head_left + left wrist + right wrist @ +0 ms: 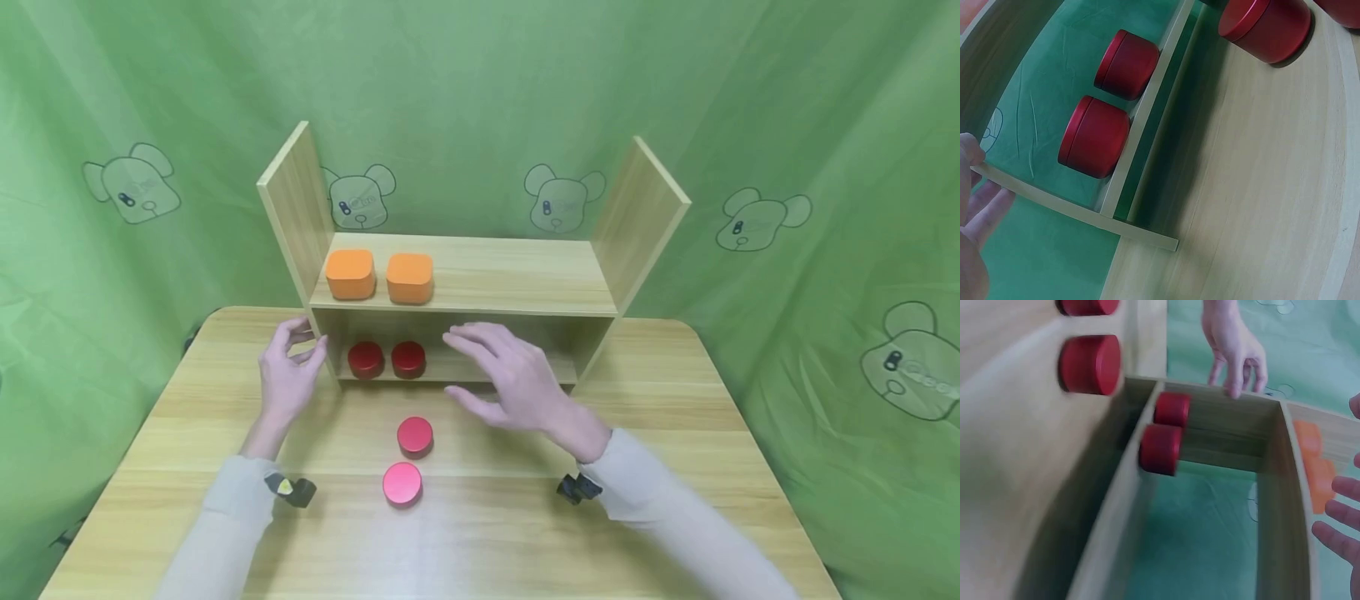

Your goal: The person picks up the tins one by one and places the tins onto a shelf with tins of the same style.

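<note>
My left hand pinches the left side panel of a small wooden shelf, thumb and fingers at its edge. In the left wrist view, fingers lie against that panel. My right hand hovers before the shelf's right half, holding nothing, its fingers spread and nearly straight. On the lower board stand two red round tins, a left one and a right one. Two orange rounded-square boxes, one left and one beside it, sit on the upper board.
Two more red tins, a farther one and a nearer one, stand on the wooden table in front of the shelf. Tall side panels rise at both ends of the shelf. A green curtain hangs behind.
</note>
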A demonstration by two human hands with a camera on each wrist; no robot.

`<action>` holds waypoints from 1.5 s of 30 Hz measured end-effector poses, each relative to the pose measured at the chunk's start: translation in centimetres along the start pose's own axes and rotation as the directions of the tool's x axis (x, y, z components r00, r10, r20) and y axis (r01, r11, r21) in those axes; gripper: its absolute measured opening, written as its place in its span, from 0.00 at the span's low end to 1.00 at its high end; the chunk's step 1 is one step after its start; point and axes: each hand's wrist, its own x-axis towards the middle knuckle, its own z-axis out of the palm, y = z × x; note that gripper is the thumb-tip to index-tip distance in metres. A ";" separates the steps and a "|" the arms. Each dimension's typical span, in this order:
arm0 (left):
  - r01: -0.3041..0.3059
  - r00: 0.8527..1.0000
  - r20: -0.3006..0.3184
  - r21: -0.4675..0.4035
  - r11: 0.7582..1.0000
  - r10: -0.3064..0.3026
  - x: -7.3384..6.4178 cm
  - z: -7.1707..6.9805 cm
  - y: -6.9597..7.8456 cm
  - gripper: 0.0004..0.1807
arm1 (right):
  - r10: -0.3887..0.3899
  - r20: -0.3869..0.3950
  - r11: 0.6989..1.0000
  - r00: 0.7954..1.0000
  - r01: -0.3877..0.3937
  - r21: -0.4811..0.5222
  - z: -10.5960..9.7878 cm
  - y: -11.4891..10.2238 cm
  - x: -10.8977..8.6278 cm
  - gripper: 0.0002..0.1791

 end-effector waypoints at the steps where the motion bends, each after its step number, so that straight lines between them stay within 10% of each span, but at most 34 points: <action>1: 0.000 1.000 -0.001 0.003 1.000 0.000 0.0 0.0 0.0 0.20 | -0.010 -0.002 1.000 1.000 0.010 0.011 0.2 -0.1 -0.3 0.32; 19: -0.014 1.000 -0.014 0.000 1.000 0.014 0.0 0.1 0.0 0.19 | 0.028 0.232 0.998 0.972 -0.041 0.054 5.6 -1.7 -5.7 0.37; 30: -0.010 1.000 -0.012 0.004 1.000 0.010 0.0 0.0 -0.1 0.20 | 0.069 0.492 0.991 0.868 -0.118 0.070 8.2 -1.8 -7.5 0.36; 45: 0.006 1.000 -0.008 -0.009 1.000 -0.006 0.0 0.1 -0.1 0.20 | 0.069 0.627 0.994 0.776 -0.106 0.021 10.7 -1.8 -7.0 0.38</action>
